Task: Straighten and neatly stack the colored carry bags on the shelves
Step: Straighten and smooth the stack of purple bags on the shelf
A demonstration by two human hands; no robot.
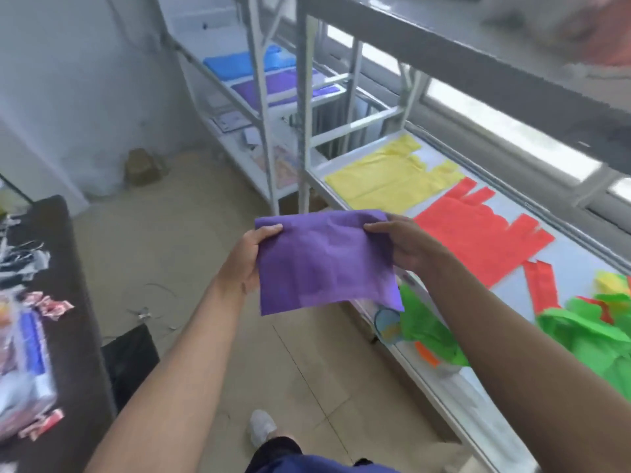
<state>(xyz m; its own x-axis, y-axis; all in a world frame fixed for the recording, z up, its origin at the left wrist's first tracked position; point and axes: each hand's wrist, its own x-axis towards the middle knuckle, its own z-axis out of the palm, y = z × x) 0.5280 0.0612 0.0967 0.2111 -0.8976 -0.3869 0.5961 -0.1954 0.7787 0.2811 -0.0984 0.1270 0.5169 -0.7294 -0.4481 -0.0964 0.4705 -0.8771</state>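
Purple fabric carry bag [324,264], folded into a flat rectangle, is held in the air between both hands, over the tiled floor [170,250] and just short of the shelf edge. The left hand [251,256] grips its left edge, thumb on top of the cloth and fingers curled underneath. The right hand [406,249] pinches the right edge near the upper corner, thumb on the front face and the other fingers hidden behind the cloth.

Just beyond the right hand, on the white metal shelf [580,262], a flat red carry bag [478,240] lies with its handles pointing toward the window. Past it, farther from that hand, lies a flat yellow carry bag [386,175]. To the right of the right forearm sits a crumpled heap of green carry bags [580,336] with red and yellow pieces mixed in. Below the right wrist, a loose green bag [426,332] lies lower down.

Well beyond the left hand, a second white rack [263,107] carries a flat stack of blue bags [246,63] and, nearer, a stack of purple bags [280,88]. Left of the left forearm stands a dark desk [65,254] with blurred packets on it.
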